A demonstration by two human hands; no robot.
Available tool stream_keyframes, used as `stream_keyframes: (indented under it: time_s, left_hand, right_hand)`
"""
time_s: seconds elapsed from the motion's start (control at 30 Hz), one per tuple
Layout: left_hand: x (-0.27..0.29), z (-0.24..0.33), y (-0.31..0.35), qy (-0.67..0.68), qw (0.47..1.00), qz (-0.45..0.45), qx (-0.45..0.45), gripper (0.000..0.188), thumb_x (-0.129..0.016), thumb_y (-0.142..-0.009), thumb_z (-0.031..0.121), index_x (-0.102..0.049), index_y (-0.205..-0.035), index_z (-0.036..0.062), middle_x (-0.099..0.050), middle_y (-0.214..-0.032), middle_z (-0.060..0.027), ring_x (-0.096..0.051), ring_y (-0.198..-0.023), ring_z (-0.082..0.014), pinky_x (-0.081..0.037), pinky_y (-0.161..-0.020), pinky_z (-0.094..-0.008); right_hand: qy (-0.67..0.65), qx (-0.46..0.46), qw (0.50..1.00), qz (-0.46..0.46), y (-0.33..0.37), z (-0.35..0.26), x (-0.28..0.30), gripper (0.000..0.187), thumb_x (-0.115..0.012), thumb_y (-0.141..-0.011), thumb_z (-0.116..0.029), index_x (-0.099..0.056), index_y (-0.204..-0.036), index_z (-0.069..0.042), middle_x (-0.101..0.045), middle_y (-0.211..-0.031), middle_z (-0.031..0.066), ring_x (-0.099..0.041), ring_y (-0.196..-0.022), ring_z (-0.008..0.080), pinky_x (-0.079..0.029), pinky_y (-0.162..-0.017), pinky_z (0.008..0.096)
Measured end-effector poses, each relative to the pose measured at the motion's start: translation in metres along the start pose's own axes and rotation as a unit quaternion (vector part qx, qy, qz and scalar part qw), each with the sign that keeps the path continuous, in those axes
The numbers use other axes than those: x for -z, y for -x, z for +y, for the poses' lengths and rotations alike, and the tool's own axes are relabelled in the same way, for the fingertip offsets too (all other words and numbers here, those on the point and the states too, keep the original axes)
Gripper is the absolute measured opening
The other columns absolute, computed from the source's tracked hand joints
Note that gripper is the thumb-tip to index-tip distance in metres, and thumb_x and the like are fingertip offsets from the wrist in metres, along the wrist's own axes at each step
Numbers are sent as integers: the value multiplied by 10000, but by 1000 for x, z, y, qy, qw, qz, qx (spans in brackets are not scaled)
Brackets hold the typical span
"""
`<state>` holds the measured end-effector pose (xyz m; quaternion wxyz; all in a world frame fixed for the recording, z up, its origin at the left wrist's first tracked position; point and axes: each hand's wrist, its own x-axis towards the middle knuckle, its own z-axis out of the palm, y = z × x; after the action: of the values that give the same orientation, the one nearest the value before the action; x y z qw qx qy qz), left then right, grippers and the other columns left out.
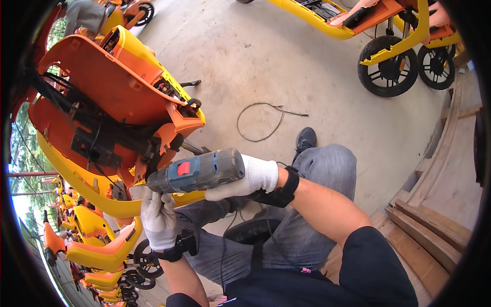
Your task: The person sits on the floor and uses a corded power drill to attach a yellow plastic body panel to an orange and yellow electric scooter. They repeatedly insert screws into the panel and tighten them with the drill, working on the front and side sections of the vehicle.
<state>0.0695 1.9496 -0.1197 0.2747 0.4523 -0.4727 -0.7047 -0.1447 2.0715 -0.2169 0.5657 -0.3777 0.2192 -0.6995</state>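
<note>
A blue and black cordless drill [197, 170] with a red switch points left, its nose at the lower edge of an orange and yellow scooter body [115, 82]. My right hand [248, 179], in a white glove, is wrapped round the drill's handle. Just below the drill's nose is my left hand [159, 217], also gloved in white, its fingers bent together near the yellow panel [92, 192]. What those fingers hold, if anything, is hidden. Black cables and a dark metal frame [102, 135] show inside the orange shell.
A loop of thin cable [261, 123] lies on the concrete floor ahead. Further scooters with black wheels [388, 66] stand at the far right, and several more yellow ones [99, 250] crowd the lower left. Wooden planks [429, 230] are at the right. Another person [82, 15] shows at the upper left.
</note>
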Motion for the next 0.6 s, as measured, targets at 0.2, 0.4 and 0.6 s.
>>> stream_keyframes:
  time_s: [0.2, 0.4, 0.6]
  left_hand:
    - [-4, 11, -1, 38, 998, -44, 4, 167, -502, -1035, 133, -538, -1137, 6, -577, -952, -42, -495, -740, -72, -431, -615, -176]
    - [9, 12, -5, 30, 999, 4, 28, 210, -561, -984, 70, -557, -1180, -7, -607, -956, -87, -537, -737, -96, -431, -615, -191]
    - [7, 25, -6, 27, 998, -24, 44, 247, -564, -995, 106, -537, -1210, -13, -608, -994, -71, -546, -743, -94, -434, -627, -199]
  right_hand:
    - [6, -19, 1000, -23, 1, -15, 8, 520, -732, -831, -59, -551, -1319, -51, -655, -1235, 61, -591, -1074, 113, -488, -975, 306]
    - [52, -46, 997, -23, -3, 4, 9, 461, -738, -852, -43, -593, -1290, -41, -656, -1229, 52, -587, -1080, 118, -477, -978, 311]
    - [223, -148, 963, 26, -8, -27, -6, 210, -740, -775, -65, -660, -969, -69, -642, -846, 11, -593, -753, 122, -505, -697, 288]
